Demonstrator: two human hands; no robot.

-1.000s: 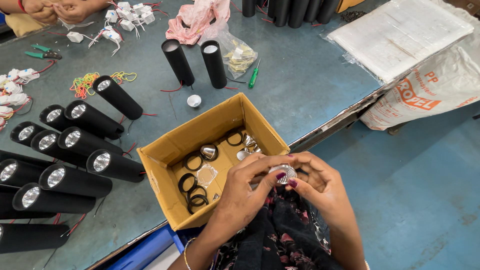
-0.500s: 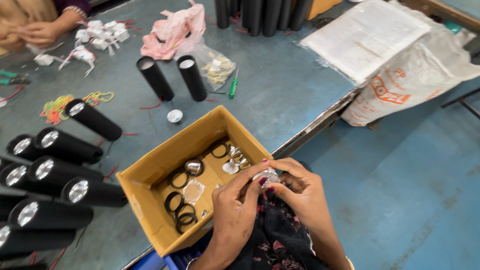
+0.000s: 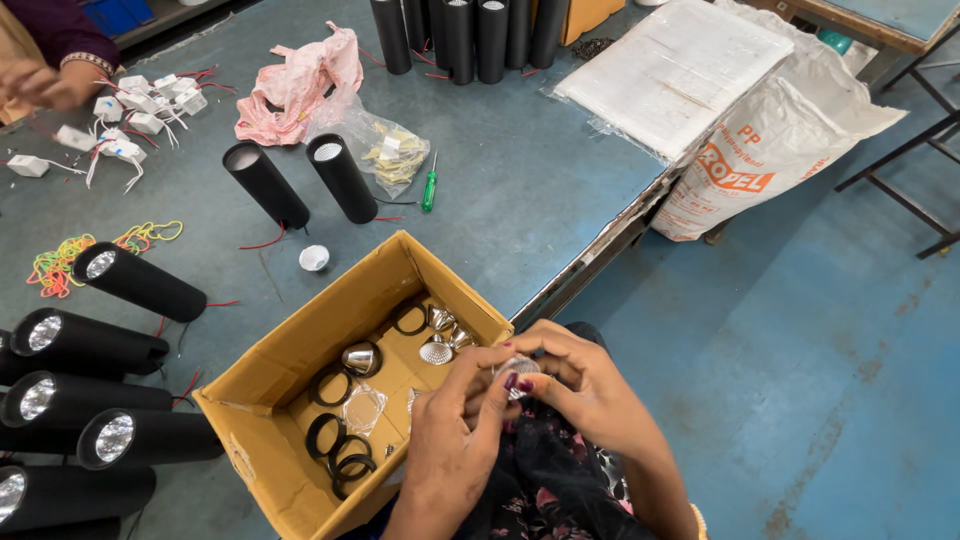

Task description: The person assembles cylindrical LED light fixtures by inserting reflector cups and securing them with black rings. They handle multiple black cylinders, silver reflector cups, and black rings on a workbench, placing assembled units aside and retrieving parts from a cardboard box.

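Open brown cardboard box (image 3: 300,400) set at the counter (image 3: 520,200) edge, clear plastic bag (image 3: 385,150) laid mid-counter, flat white wrapped bundle (image 3: 675,70) placed far right, white woven sack (image 3: 790,140) propped beneath.

Matt cardboard box (image 3: 280,365), shiny metal reflectors (image 3: 436,350) inside

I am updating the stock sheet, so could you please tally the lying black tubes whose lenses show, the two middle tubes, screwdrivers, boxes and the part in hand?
Lying tubes, lens showing: 5
Middle tubes: 2
Screwdriver: 1
Box: 1
Reflector, held by left hand and right hand: 1
Total: 10
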